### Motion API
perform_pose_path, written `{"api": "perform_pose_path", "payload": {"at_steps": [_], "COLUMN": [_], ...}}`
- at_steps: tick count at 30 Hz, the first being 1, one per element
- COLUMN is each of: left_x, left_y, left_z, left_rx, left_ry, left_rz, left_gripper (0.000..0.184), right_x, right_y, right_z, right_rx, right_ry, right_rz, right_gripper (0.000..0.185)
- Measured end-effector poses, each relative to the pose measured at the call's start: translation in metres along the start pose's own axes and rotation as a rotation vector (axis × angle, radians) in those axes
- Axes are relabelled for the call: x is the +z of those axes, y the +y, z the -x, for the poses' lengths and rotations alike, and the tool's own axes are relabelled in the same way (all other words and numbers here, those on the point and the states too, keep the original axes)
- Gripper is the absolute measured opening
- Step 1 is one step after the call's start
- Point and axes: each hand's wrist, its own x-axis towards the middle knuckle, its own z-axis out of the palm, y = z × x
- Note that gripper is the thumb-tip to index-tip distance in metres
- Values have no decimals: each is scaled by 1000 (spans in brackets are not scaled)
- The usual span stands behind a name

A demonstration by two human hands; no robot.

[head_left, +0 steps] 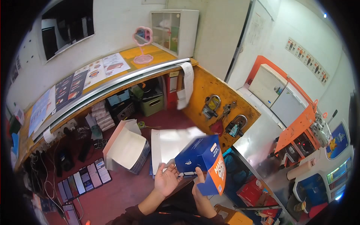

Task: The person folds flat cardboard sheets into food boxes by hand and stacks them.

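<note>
On a clock face laid over the view, a row of phones (85, 178) lies on the red desk (122, 187) at eight o'clock, with one more phone (70, 214) below it, toward seven. Printed sheets (80, 83) cover part of the yellow shelf (152, 52) between nine and eleven. Closer in at eight, well to the right of the phones, stands a stack of nested cartons (127, 150), pale inside and open upward. A pink mirror (142, 35) stands upright on the shelf at eleven, and a green crate (153, 105) sits under it toward ten. At six, the left hand (167, 182) is palm up, its fingers loosely curled and not clenched, at the left edge of the blue and orange box (200, 155); whether they touch it is unclear. White card (165, 144) lies just beyond this hand, partly behind the box. The box is at five, tilted, its orange panel facing right. The right hand (200, 183) grasps its near edge, thumb on the near side, other fingers mostly hidden. Padlocks (236, 126) hang on the yellow panel (195, 84) around three, and an orange machine (298, 135) stands beyond, between three and four.
</note>
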Motion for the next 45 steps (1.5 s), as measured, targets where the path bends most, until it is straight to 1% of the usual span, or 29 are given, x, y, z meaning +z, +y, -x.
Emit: {"api": "perform_pose_path", "payload": {"at_steps": [2, 5, 7, 8, 9, 11, 13, 15, 16, 17, 19, 20, 21, 23, 24, 25, 27, 28, 30, 31, 33, 34, 35, 37, 38, 40, 41, 43, 45], "left_x": [-10, -17, -20, -4, -7, -21, -31, -13, -11, -2, 28, 41, 34, 5, -26, -51, -34, -34, -37, -44, -63, -55, -65, -90, -90, -89, -89, -89, -86], "left_y": [7, 15, 15, 3, -2, -8, -5, 7, 15, 24, 41, 48, 54, 73, 85, 95, 105, 108, 114, 125, 155, 161, 166, 175, 177, 181, 184, 190, 192], "left_z": [0, -1, -2, 1, -1, 1, 0, 5, 9, 18, 42, 48, 48, 40, 37, 34, 54, 61, 72, 82, 105, 110, 114, 118, 118, 113, 111, 108, 110], "left_rx": [-1, -41, 21, 177, 178, 373, 381, 135, 15, 25, 92, 244, 248, 554, 595, 728, 240, 250, 541, 546, 668, 788, 792, 739, 740, 994, 996, 1191, 1132], "left_ry": [-38, -158, 199, 320, 324, 468, 510, 445, 421, 431, 324, 430, 453, 397, 174, 147, 564, 573, 404, 407, 471, 595, 597, 673, 678, 542, 545, 293, 249], "left_rz": [-28, 53, -568, -875, -871, -1088, -980, -889, -1195, -1188, -2159, -2282, -2275, -2036, -1751, -1563, -931, -923, -748, -741, -1721, -2155, -2152, -2540, -2539, -2633, -2629, -2608, -2660], "left_gripper": [53, 41, 27, 15, 15, 19, 23, 26, 30, 30, 23, 28, 28, 45, 58, 56, 56, 56, 53, 53, 49, 40, 40, 27, 27, 16, 16, 16, 18], "right_x": [-4, -7, -7, -1, -2, -3, 7, 10, 11, 17, 19, 21, 23, 35, 25, 47, 97, 107, 121, 130, 149, 160, 169, 185, 190, 189, 190, 187, 176], "right_y": [8, 10, 9, 0, 4, 19, 38, 43, 42, 36, 37, 42, 45, 40, 65, 56, 26, 32, 47, 55, 70, 77, 83, 96, 104, 127, 133, 139, 145], "right_z": [6, 2, 1, 1, 2, 5, 15, 4, 2, 0, -6, -4, -2, -3, -2, -3, 8, 9, 9, 9, 10, 13, 16, 21, 20, 13, 10, 7, 12], "right_rx": [-63, 79, 68, 100, 105, 128, 167, 245, 258, 308, 364, 316, 265, 11, -284, -589, -430, -429, -675, -675, -822, -817, -819, -693, -662, -587, -511, -499, -678], "right_ry": [-91, -108, -68, -92, -94, -160, -137, -139, -146, -130, -187, -335, -487, -961, -1043, -1151, -1298, -1313, -1566, -1575, -1697, -1745, -1748, -1909, -1923, -1887, -1845, -1822, -1787], "right_rz": [46, 37, 0, -75, -72, -139, -316, -303, -299, -143, 184, 297, 409, 624, 725, 964, 1404, 1399, 1515, 1515, 1351, 1298, 1298, 1241, 1228, 1284, 1339, 1399, 1382], "right_gripper": [34, 36, 38, 38, 38, 39, 37, 34, 34, 32, 30, 31, 33, 43, 45, 51, 37, 37, 22, 22, 19, 20, 20, 21, 22, 23, 23, 23, 21]}}
